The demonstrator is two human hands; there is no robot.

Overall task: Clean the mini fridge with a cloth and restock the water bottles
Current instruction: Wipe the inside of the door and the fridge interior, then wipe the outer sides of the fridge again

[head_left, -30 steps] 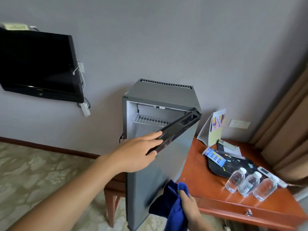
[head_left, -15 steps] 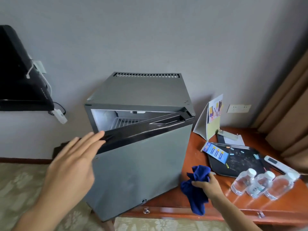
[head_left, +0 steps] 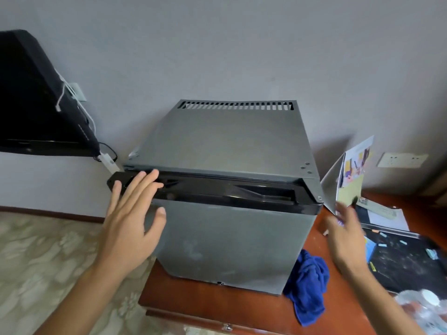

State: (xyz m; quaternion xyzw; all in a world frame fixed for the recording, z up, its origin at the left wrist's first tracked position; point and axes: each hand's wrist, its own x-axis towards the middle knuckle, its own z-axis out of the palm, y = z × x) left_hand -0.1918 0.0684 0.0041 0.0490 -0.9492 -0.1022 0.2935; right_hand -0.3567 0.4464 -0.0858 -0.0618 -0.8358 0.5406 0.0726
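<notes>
- The left hand, fingers straight and spread, lies flat against the mini fridge, its fingertips on the black top edge of the door at the left corner. The door looks shut or very nearly so — a thin line still shows along the top. If the hand pushes only at that corner, the seal may not seat on the far side, and the fridge could slide back on the wooden surface.
- The blue cloth lies crumpled on the surface, touching the fridge's lower right corner and close to the front edge. A knock from a forearm could send it to the floor, and it would then carry dirt onto whatever it wipes.
- The right hand holds nothing, fingers apart and blurred, hovering beside the fridge, near the propped card and the black tray. A quick sweep there could topple the card or scatter the tray's small items.
- The water bottles, blurred at the lower right, sit near the surface's edge — a careless reach could roll one off.
</notes>
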